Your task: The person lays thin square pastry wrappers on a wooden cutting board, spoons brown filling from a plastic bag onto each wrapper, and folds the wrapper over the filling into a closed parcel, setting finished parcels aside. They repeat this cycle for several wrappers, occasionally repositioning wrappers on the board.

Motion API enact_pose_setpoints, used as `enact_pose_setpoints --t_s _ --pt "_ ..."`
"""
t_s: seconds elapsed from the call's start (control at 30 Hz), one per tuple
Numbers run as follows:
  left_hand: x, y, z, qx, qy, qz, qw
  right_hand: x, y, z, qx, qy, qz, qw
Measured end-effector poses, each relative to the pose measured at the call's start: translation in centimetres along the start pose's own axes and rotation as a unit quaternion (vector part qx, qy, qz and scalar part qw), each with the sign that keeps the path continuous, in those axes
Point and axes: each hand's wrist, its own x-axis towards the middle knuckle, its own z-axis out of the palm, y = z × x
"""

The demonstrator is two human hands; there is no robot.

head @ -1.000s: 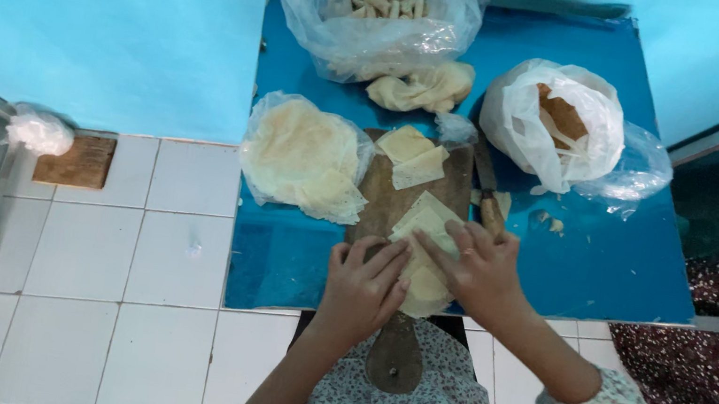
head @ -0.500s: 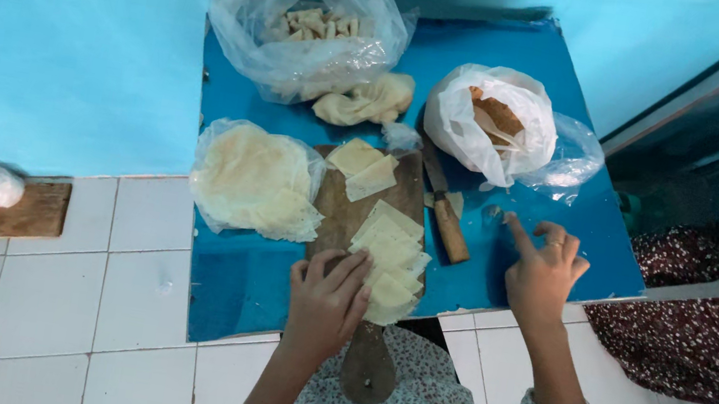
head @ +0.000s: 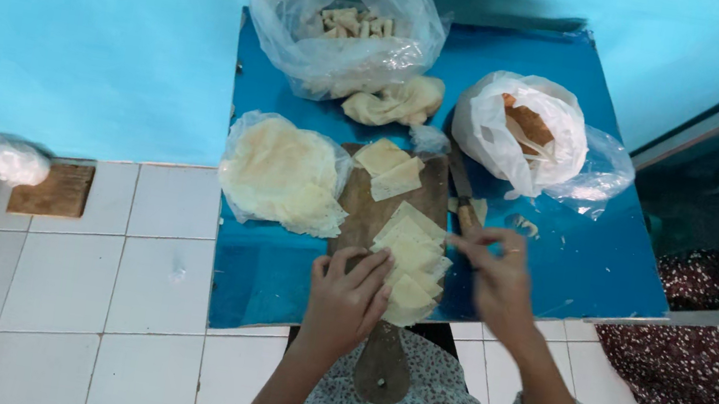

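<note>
Left hand [head: 350, 298] rests flat, ungripping, on pale square pastry sheets [head: 412, 262] stacked on the brown wooden paddle board [head: 377, 209]; right hand [head: 496, 275], beside the board, pinches the wooden-handled knife [head: 464, 203]. Risk: unpinned sheets could slide off.

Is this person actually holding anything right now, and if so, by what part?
The right hand is at the knife's wooden handle end. The left hand only presses flat on the dough sheets.
</note>
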Motion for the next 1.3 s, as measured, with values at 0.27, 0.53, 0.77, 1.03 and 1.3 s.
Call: enact_pose_setpoints --t_s 0.27,0.53,0.77,1.03,1.3 --pt "0.1 -0.4 -0.2 -0.013 0.002 -0.004 1.000 1.7 -3.3 3.4 -0.256 -0.063 -0.158 0.952" --pt "0.4 -0.5 -0.2 -0.011 -0.006 -0.006 1.000 1.8 -1.7 2.4 -0.314 -0.042 -0.151 0.936" --pt "0.5 -0.4 -0.2 -0.014 -0.004 -0.007 1.000 1.6 -2.0 3.4 -0.305 -0.039 -0.210 0.928" --pt "1.0 -0.4 -0.4 -0.018 -0.004 -0.012 1.000 3.3 -1.4 2.5 -0.264 -0.073 -0.082 0.958" --pt "2.6 -0.6 0.6 0.038 0.023 0.000 0.999 5.1 -1.9 3.3 -0.193 -0.148 -0.083 0.966"
